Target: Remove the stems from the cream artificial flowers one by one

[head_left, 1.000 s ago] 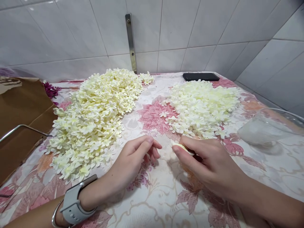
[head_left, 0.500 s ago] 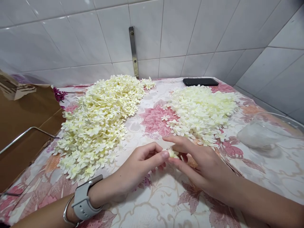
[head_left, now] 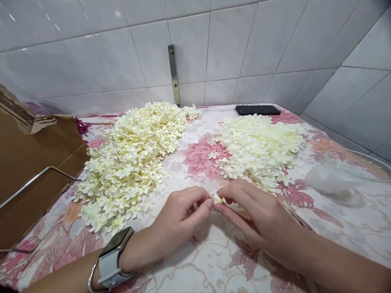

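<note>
At the front middle of the cloth, a small white flower (head_left: 217, 198) with a pale yellow tint is held between my two hands. My left hand (head_left: 183, 217), with a watch on its wrist, pinches it from the left with thumb and forefinger. From the other side, the thumb and forefinger of my right hand (head_left: 261, 215) grip its petals. Fingers cover much of the flower. A tall heap of creamy five-petalled flowers (head_left: 131, 162) lies left of my hands. Beyond my right hand spreads a flatter heap of whiter flowers (head_left: 259, 146).
A black phone (head_left: 258, 110) lies at the back of the floral tablecloth (head_left: 195, 268). On the right stands a clear bowl (head_left: 339, 175) with something whitish in it. A cardboard box (head_left: 36, 162) and a bent metal rod (head_left: 26, 187) are at left. Tiled wall (head_left: 229, 44) rises behind.
My right forefinger, raised before, has bent down onto the flower, and both hands have drawn closer around it. The view has tilted up slightly.
</note>
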`<state>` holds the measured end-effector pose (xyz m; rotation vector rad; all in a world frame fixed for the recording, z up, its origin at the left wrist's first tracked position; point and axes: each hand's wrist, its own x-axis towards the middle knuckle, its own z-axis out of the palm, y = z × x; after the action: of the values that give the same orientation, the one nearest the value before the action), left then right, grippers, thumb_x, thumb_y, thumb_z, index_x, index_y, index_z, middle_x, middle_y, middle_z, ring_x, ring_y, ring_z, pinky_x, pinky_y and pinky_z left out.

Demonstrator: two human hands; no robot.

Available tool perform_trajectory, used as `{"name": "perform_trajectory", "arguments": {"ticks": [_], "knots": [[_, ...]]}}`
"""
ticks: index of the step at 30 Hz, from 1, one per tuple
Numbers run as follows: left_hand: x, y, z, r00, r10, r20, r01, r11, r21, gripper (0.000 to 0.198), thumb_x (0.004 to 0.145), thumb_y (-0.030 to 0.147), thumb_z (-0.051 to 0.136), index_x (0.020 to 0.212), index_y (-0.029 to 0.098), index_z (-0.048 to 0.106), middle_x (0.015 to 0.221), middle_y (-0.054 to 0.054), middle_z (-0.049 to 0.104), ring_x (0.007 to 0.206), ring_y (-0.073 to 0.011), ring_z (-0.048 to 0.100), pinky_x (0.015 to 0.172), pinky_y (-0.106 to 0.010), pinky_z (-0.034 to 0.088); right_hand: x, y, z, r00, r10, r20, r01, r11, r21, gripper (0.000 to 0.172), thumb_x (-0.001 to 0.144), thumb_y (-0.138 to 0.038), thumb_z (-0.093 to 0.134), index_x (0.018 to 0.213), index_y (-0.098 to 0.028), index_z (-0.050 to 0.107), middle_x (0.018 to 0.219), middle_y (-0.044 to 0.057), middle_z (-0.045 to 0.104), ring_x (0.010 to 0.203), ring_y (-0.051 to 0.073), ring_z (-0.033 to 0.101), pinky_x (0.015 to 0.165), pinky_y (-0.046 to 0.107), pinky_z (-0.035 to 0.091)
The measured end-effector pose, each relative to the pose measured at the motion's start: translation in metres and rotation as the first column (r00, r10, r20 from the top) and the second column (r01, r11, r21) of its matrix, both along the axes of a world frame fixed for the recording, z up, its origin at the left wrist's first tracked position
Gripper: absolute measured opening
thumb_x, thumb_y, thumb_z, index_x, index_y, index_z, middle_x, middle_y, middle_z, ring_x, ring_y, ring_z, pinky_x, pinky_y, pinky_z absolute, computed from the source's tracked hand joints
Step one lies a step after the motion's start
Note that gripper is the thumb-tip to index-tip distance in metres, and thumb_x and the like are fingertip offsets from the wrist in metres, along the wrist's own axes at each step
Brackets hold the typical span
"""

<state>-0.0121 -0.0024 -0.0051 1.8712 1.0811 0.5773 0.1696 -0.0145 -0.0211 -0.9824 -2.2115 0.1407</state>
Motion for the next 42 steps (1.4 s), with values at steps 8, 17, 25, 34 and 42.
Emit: {"name": "perform_trajectory", "arguments": {"ticks": [8,17,25,34,42], "knots": [[-0.0001,-0.0025,-0.0018,0.996,-0.061,-0.064,0.063,0.998,0.026,0.025,0.090,0.039,0.044,0.076,0.019,0.050,0.065,0.002,0.050,0.061,-0.0128,0.048,0.053,-0.022,0.035,-0.0013,0.0012,-0.0002,1.000,-0.001,0.014,0.004,0.981,-0.193,0.027,0.092,-0.017,0.038,0.065,-0.021,0.041,0.057,-0.002,0.047,0.051,0.011,0.045,0.048,0.022,0.036],[0.0001,-0.0012,0.0002,0.993,-0.029,0.114,0.049,0.982,-0.183,0.026,0.089,0.040,0.046,0.080,0.017,0.055,0.068,0.003,0.050,0.060,-0.0104,0.045,0.054,-0.021,0.035,-0.0003,0.0032,0.0018,0.994,0.055,-0.095,-0.091,0.898,-0.429,0.034,0.094,-0.027,0.034,0.061,-0.021,0.029,0.054,-0.005,0.034,0.048,0.010,0.036,0.046,0.022,0.029],[0.0007,0.0024,-0.0046,0.946,0.069,0.316,0.041,0.944,-0.329,0.022,0.087,0.038,0.052,0.081,0.017,0.057,0.071,0.002,0.052,0.066,-0.0112,0.045,0.061,-0.022,0.036,0.0001,0.0022,0.0052,0.986,0.032,-0.166,-0.110,0.866,-0.488,0.031,0.094,-0.025,0.035,0.063,-0.020,0.035,0.056,-0.004,0.038,0.051,0.010,0.039,0.049,0.023,0.032],[-0.0003,0.0012,-0.0079,0.910,0.140,0.391,0.038,0.908,-0.416,0.023,0.086,0.039,0.054,0.077,0.018,0.057,0.069,0.003,0.053,0.065,-0.0102,0.047,0.061,-0.020,0.035,0.0035,0.0041,0.0064,0.914,-0.031,-0.405,-0.254,0.734,-0.630,0.026,0.090,-0.028,0.045,0.067,-0.019,0.049,0.062,-0.003,0.045,0.058,0.011,0.043,0.052,0.022,0.034],[0.0003,-0.0017,0.0002,0.950,0.080,0.302,0.019,0.950,-0.312,0.026,0.089,0.037,0.049,0.075,0.017,0.057,0.066,0.003,0.049,0.060,-0.0095,0.043,0.058,-0.021,0.034,-0.0011,0.0061,-0.0024,0.602,-0.250,-0.758,-0.696,0.302,-0.652,0.026,0.083,-0.030,0.053,0.060,-0.019,0.047,0.047,-0.006,0.040,0.047,0.010,0.043,0.050,0.023,0.036]]}}
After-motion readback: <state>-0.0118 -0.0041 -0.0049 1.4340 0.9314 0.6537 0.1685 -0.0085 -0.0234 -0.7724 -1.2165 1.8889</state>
